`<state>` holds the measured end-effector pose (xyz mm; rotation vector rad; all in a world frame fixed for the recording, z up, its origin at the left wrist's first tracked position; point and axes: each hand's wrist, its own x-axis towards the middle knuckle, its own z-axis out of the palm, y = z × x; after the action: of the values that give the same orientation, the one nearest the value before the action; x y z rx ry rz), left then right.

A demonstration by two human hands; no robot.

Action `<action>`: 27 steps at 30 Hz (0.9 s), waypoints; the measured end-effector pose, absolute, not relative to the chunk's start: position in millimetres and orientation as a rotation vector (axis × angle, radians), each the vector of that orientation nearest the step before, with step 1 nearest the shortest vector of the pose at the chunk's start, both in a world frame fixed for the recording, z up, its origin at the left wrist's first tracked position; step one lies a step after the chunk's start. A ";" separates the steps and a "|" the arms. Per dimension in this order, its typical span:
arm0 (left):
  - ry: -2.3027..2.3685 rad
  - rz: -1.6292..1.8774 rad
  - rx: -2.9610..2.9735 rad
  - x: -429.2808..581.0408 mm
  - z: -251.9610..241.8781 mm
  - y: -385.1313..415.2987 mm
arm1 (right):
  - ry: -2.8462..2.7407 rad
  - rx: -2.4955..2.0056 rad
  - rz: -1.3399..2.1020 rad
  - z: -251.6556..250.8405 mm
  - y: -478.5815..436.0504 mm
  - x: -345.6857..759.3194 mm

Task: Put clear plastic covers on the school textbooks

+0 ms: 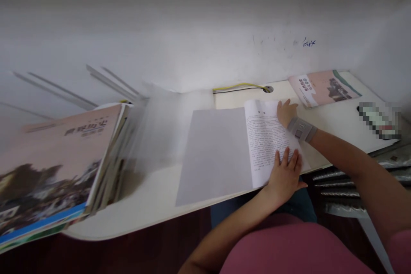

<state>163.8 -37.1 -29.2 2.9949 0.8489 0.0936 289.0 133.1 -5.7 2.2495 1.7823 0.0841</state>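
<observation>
Both hands lie flat on the printed page of an open book

The left hand rests on the lower right part of the open book, palm down, fingers spread apart and the thumb pointing out past the page's near edge. The right hand lies at the book's upper right corner, fingers slightly parted on the paper; its underside is hidden. A grey wristband circles that wrist, over the page's right edge. The book is thus directly beneath both hands: its printed page touches them, while its plain grey leaf extends to their left, uncovered.

Just left of the book, a clear sheet shows blurred on the white table. Farther left of the book stands a stack of books, the top one with a pink cover.

Beyond the book, a yellow cable runs to a round hole in the table. Right of the book and farther back lies a pink-covered booklet; farther right, near the table's edge, is a dark-edged object, its surface pixelated. Behind the book rises a white wall with blue handwriting.
</observation>
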 end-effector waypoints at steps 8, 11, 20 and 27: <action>0.848 0.077 3.000 162.5 -27.0 -37.0 | 2.074 2.129 -0.010 12.0 122.8 274.7; 0.853 0.083 2.996 162.5 -26.6 -35.9 | 2.428 1.841 -0.094 19.1 88.1 269.7; 0.978 0.098 2.974 149.1 -10.5 -25.8 | 2.522 2.048 -0.064 -5.4 29.4 377.2; 0.977 0.006 2.934 161.2 -14.9 -15.9 | 2.526 1.970 -0.053 -29.4 5.9 391.9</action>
<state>161.2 -15.9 -14.9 2.9343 0.9766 0.0065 391.9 5.9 -29.4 1.9699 2.5265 -0.0526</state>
